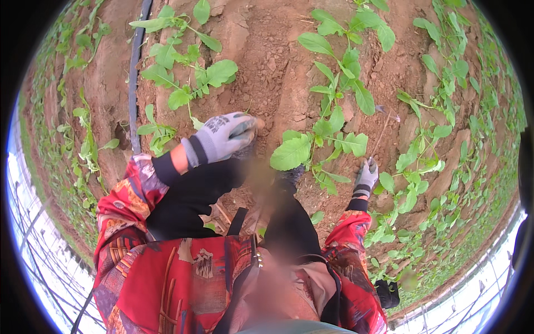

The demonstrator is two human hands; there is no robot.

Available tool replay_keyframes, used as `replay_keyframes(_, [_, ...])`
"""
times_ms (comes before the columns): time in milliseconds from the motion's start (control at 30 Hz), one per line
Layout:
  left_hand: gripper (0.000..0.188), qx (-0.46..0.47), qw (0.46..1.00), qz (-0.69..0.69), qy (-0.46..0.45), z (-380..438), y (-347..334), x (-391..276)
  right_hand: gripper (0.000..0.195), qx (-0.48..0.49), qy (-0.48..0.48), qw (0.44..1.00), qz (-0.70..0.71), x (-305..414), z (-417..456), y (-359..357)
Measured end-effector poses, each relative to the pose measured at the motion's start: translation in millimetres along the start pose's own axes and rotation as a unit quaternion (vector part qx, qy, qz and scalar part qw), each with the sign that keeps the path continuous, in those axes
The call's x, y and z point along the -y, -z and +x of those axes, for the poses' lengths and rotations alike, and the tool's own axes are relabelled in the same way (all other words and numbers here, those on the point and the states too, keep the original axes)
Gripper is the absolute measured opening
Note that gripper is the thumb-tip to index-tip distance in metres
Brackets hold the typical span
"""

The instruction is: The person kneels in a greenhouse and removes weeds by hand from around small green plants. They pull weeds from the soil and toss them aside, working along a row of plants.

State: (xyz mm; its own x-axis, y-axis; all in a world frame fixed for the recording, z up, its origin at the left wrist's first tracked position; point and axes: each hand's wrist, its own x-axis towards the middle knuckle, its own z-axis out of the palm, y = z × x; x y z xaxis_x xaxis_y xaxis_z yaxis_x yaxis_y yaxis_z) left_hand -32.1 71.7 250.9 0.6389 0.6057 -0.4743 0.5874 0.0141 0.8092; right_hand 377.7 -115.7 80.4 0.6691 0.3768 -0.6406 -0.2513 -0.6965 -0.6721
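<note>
My left hand (227,135), in a grey knitted work glove with dark printing, is over the soil close to my knee; its fingers are bent, and whether they hold anything is hidden. My right hand (367,174), gloved in grey too, grips the handle of a thin-shafted hand tool (381,135) that reaches forward over the soil, its small end lying near the right plant row. Between my hands grows a row of leafy green seedlings (292,153). Another leafy plant (183,95) stands just beyond my left hand.
A dark drip irrigation hose (134,75) runs along the soil at left. More rows of green plants (411,188) grow at right and at far left (85,146). Cracked brown soil (267,62) lies between rows. A dark object (387,294) is on the ground behind my right arm.
</note>
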Motion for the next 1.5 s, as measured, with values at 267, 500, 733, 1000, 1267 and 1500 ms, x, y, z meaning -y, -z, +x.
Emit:
replay_keyframes(267, [0.033, -0.022, 0.915, 0.378, 0.138, 182, 2, 128, 0.045, 0.001, -0.025, 0.999, -0.038, -36, 33, 14])
replay_keyframes(500, [0.075, -0.048, 0.876, 0.429, 0.217, 207, 0, 160, 0.044, 0.015, 0.085, 0.903, -0.421, -18, 50, 13])
replay_keyframes(733, [0.043, -0.025, 0.894, 0.385, 0.228, 185, -59, 193, 0.036, 0.068, 0.233, 0.968, -0.067, 118, 139, -93])
replay_keyframes(1000, [0.026, -0.242, 0.932, 0.097, 0.252, 195, -26, 199, 0.051, 0.125, 0.247, 0.799, -0.534, 232, 138, -238])
replay_keyframes(1267, [0.024, -0.301, 0.89, -0.308, 0.149, 238, 31, 102, 0.059, 0.141, 0.228, 0.735, -0.623, 245, 126, -253])
replay_keyframes(1500, [0.023, -0.233, 0.879, -0.4, 0.114, 277, 31, 74, 0.021, 0.306, 0.093, 0.918, -0.236, 244, 152, -233])
